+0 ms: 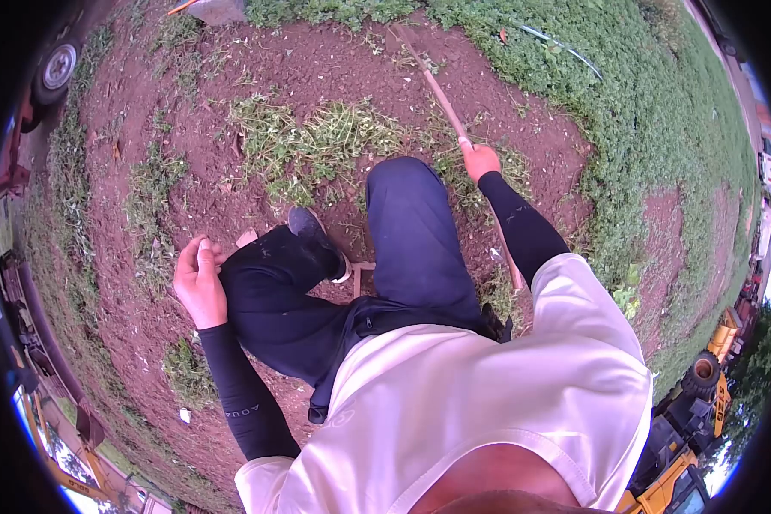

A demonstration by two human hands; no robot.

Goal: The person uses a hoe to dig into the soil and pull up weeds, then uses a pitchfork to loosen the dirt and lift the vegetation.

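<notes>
My right hand (481, 161) is wrapped around a long wooden tool handle (437, 90). The handle slants from bare soil at the far end back past my right forearm. Its far end meets the soil, and I cannot make out a tool head there. Beside my bent left knee, my left hand (200, 283) is loosely closed, thumb against curled fingers, with nothing visible in it. Cut green weeds (317, 141) lie in a heap in front of my legs. A dark shoe (317, 242) shows beneath my left leg, near a small wooden frame (360, 272).
Dense green plants (660, 128) cover the ground to the right, with a pale hose-like strip (564, 51) on them. Bare reddish soil (120, 188) with scattered weeds spreads left. A vehicle wheel (58, 67) stands far left, and a yellow machine (672, 480) stands at lower right.
</notes>
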